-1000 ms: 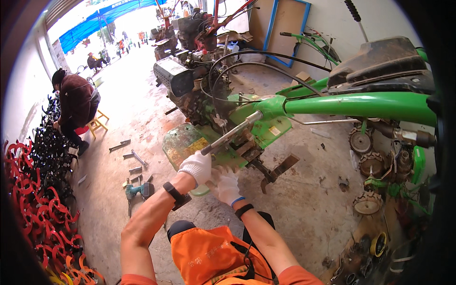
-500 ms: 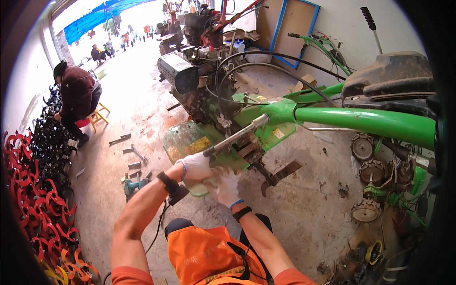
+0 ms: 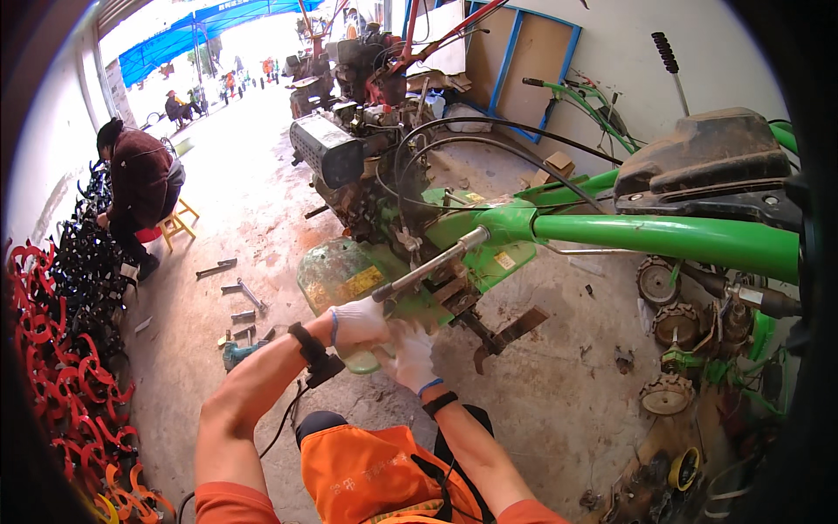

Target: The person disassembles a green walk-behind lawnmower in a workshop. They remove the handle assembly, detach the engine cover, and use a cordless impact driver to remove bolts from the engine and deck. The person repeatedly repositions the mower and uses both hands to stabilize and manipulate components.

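Observation:
Both my hands wear white gloves and work close together at the edge of a green walking tiller (image 3: 663, 241). My left hand (image 3: 360, 321) is closed beside the black lower end of a metal lever (image 3: 432, 266); whatever it holds is hidden. Just right of it, my right hand (image 3: 408, 356) has its fingers curled toward the left one, and their contents cannot be made out. Under the hands shows the rounded green guard (image 3: 327, 271), scuffed and dirty, with a yellow label. A rusty tiller blade (image 3: 515, 336) sticks out to the right of my right hand.
Several wrenches and bolts (image 3: 244, 293) and a teal power tool (image 3: 240, 351) lie on the concrete floor at left. Red and black tiller blades (image 3: 70, 349) are heaped along the left wall, where a person (image 3: 144, 179) bends over them. Lugged wheels (image 3: 668, 395) stand at right.
The view has shifted slightly, so the machine sits a little left and lower. My hands stay together by the guard; the right one has moved slightly and is less blurred.

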### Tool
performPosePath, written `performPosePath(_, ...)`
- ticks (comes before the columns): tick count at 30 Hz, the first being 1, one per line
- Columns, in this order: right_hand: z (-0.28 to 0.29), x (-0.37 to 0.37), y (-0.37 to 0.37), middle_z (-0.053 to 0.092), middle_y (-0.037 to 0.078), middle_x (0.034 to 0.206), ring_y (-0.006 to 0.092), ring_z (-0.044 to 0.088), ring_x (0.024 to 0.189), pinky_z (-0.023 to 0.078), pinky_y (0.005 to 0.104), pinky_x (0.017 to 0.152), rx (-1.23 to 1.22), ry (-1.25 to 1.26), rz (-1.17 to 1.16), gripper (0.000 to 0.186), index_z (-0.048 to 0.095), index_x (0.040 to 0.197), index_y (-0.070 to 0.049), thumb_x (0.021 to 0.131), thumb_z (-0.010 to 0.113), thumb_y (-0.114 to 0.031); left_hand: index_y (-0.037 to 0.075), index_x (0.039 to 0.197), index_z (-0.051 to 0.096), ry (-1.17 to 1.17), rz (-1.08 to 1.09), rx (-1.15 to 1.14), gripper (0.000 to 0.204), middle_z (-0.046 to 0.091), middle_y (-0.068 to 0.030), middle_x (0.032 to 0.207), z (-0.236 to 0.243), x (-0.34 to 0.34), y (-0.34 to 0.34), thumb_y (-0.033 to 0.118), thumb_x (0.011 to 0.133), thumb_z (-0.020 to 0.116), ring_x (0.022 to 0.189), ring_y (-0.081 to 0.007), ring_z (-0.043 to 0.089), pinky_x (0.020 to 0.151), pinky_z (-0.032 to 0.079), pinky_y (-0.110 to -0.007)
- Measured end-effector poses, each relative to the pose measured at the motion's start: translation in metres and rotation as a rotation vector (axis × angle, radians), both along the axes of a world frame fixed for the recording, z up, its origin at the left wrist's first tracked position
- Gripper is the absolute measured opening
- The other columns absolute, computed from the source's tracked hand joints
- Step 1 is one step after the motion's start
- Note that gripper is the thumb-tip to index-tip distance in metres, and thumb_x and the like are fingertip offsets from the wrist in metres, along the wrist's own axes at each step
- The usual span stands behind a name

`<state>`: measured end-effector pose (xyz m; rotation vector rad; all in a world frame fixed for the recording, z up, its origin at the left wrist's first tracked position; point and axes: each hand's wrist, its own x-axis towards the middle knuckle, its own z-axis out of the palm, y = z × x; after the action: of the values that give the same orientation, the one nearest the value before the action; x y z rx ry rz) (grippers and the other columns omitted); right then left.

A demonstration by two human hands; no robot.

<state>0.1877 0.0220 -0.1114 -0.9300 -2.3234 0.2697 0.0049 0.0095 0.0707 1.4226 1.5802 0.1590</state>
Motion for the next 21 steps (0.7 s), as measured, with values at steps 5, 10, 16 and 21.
performPosePath(5,0.007,-0.002,0.000,0.069,0.004,0.144,0.0353,0.059,0.139,0.034,0.0692,0.118,-0.069,0.055,0.017,0.059,0.068,0.145,-0.021,0.096,0.079,-0.053,-0.002,0.129,0.069,0.480,-0.129,0.302,0.045,0.080,-0.0291,0.108,0.011,0.001,0.006,0.021,0.091,0.072,0.105,-0.0465,0.079,0.084,0.065,-0.052)
performPosePath(10,0.012,-0.002,-0.004,0.070,0.008,0.140,0.0389,0.059,0.138,0.037,0.0658,0.117,-0.026,0.075,-0.011,0.053,0.071,0.137,-0.023,0.092,0.083,-0.049,-0.005,0.134,0.070,0.433,-0.186,0.241,0.053,0.078,-0.0363,0.115,0.003,0.007,-0.001,0.023,0.090,0.074,0.113,-0.0462,0.079,0.088,0.065,-0.052)
performPosePath(16,-0.047,-0.010,0.009,0.076,0.009,0.134,0.0365,0.066,0.131,0.047,0.0538,0.114,-0.394,-0.035,-0.070,0.056,0.074,0.134,-0.012,0.092,0.084,-0.048,0.006,0.122,0.065,-1.166,0.164,-0.085,0.033,0.051,0.0051,0.079,-0.038,0.051,-0.018,-0.005,0.092,0.072,0.063,-0.0078,0.048,0.052,0.036,-0.027)
performPosePath(21,-0.053,-0.006,0.011,0.072,0.005,0.142,0.0342,0.058,0.140,0.031,0.0646,0.125,-0.298,-0.064,0.072,0.057,0.073,0.140,-0.017,0.095,0.079,-0.052,0.003,0.142,0.058,-0.509,0.358,0.153,0.059,0.073,-0.0061,0.103,-0.041,0.042,-0.010,0.015,0.091,0.086,0.085,-0.0126,0.069,0.072,0.061,-0.032)
